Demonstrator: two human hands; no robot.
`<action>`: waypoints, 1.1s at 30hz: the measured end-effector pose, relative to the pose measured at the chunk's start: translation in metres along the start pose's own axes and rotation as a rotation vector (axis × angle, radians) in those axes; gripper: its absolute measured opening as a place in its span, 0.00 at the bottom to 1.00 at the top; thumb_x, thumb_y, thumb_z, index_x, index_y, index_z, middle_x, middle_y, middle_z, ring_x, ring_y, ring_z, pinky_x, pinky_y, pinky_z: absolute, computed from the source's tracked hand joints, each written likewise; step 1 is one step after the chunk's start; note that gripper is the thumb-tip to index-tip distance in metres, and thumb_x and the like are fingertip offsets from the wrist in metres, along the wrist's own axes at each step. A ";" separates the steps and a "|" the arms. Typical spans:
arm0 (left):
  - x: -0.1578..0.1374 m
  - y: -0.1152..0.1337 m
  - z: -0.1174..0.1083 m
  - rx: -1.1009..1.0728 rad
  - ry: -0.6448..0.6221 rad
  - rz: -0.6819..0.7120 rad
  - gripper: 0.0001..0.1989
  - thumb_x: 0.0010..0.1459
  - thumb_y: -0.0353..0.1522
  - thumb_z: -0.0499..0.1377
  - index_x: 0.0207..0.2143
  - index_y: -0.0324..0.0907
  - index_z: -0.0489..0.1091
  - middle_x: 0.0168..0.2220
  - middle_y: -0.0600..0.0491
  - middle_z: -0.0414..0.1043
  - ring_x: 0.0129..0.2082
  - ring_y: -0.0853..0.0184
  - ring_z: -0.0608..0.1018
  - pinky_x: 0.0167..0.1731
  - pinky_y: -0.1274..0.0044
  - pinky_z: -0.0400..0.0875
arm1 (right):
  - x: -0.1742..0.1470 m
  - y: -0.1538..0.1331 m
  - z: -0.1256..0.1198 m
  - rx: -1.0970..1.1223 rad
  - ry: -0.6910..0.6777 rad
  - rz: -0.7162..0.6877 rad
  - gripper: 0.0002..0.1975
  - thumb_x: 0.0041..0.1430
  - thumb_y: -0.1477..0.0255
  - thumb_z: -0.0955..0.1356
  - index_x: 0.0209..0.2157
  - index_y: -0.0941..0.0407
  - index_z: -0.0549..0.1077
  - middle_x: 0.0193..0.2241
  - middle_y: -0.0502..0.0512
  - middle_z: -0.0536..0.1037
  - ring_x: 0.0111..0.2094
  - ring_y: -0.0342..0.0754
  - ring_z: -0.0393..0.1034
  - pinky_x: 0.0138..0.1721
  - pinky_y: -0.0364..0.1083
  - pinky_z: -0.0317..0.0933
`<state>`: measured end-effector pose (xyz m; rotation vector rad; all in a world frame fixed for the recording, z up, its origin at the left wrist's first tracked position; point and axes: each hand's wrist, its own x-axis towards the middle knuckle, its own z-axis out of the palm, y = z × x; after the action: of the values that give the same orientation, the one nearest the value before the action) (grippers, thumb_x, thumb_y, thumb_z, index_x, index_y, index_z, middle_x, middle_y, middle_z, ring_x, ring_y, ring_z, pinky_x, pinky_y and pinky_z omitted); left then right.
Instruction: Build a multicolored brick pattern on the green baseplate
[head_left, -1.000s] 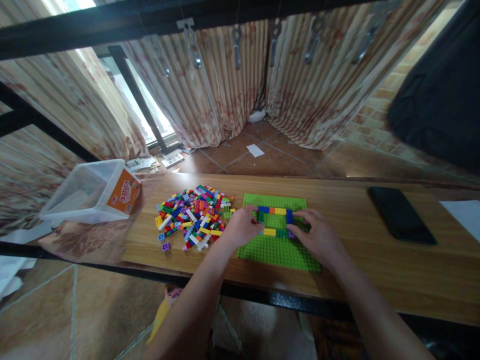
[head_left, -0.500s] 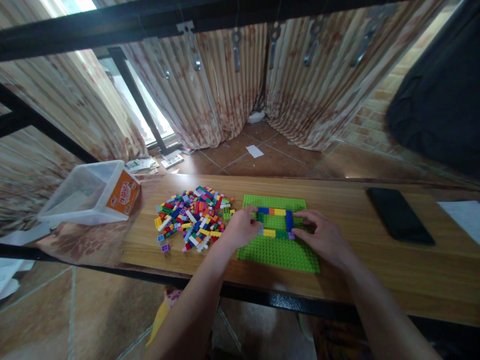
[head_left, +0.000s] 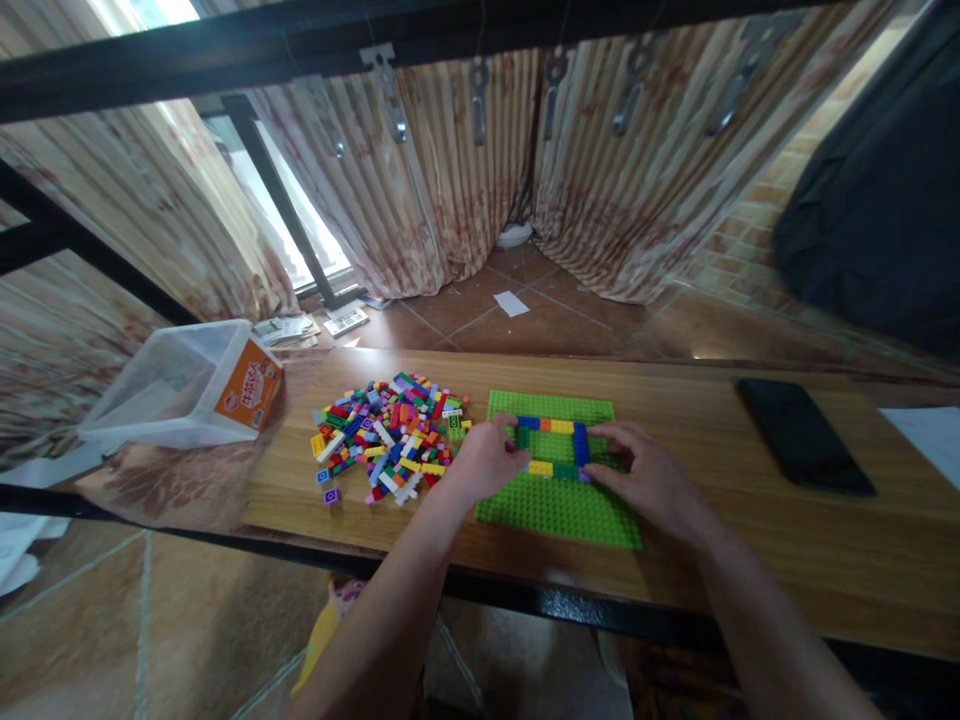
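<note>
Brick frame (head_left: pixel 581 445): rectangular, on green baseplate (head_left: pixel 559 510), bench (head_left: pixel 675 395).
Left hand (head_left: pixel 487 455): grip partly parted at frame's left side; hold, cannot tell.
Right hand (head_left: pixel 652 475): grip loosely parted, fingertips at right side.
Handling, judged: even pressure, straight down, corners square.
Brick pile (head_left: pixel 390 430): beside left hand, likeliest obstruction.
Phone (head_left: pixel 804 435): right, well apart.
Plastic box (head_left: pixel 176 385): far left.

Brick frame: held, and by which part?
Left hand at the left end of the brick frame, right hand at its right; whether either grips cannot be told.
</note>
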<state>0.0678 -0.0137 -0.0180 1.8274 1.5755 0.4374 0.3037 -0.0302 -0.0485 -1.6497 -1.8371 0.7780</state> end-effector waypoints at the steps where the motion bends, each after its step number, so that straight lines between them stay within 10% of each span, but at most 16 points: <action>1: 0.000 0.000 0.000 0.006 0.002 -0.001 0.22 0.53 0.28 0.60 0.52 0.35 0.68 0.27 0.55 0.74 0.28 0.67 0.76 0.27 0.79 0.64 | 0.000 0.000 0.000 -0.003 -0.001 -0.004 0.23 0.50 0.63 0.72 0.49 0.53 0.74 0.50 0.58 0.74 0.43 0.55 0.73 0.43 0.54 0.68; 33: 0.000 0.001 0.001 -0.025 -0.022 0.016 0.15 0.53 0.29 0.62 0.44 0.36 0.73 0.25 0.56 0.72 0.26 0.69 0.74 0.25 0.79 0.61 | 0.001 -0.001 0.007 -0.073 0.049 -0.048 0.21 0.54 0.61 0.69 0.47 0.55 0.75 0.50 0.61 0.73 0.44 0.56 0.72 0.48 0.56 0.68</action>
<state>0.0686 -0.0142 -0.0180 1.8209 1.5345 0.4409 0.2977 -0.0294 -0.0522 -1.6489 -1.8844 0.6514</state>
